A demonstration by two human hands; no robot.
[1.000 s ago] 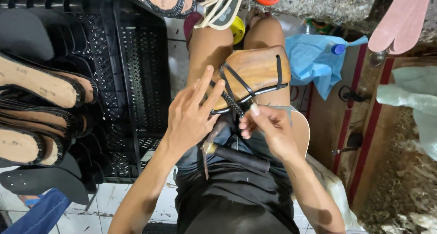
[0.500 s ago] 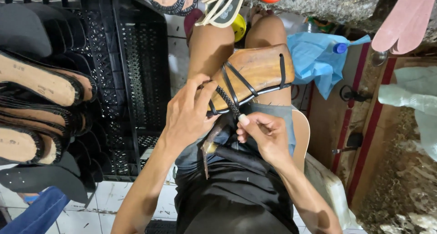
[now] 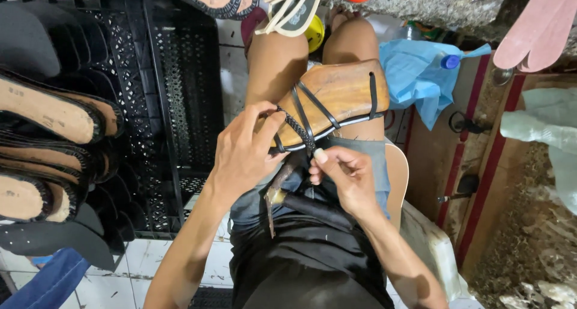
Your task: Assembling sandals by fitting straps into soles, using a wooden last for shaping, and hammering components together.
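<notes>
Little change since before: left hand (image 3: 243,156) still pinches the braided strap (image 3: 294,127) against the wooden last (image 3: 336,98) resting on the lap; right hand (image 3: 342,177) has closed tighter on the strap's lower end. Blue plastic bag (image 3: 415,74) lies right, black crate (image 3: 180,80) left.

The person wore a black top (image 3: 312,267) and grey-blue denim shorts (image 3: 366,165). Both forearms were bare, with no sleeves, rings or watch. The knees were bare too.
</notes>
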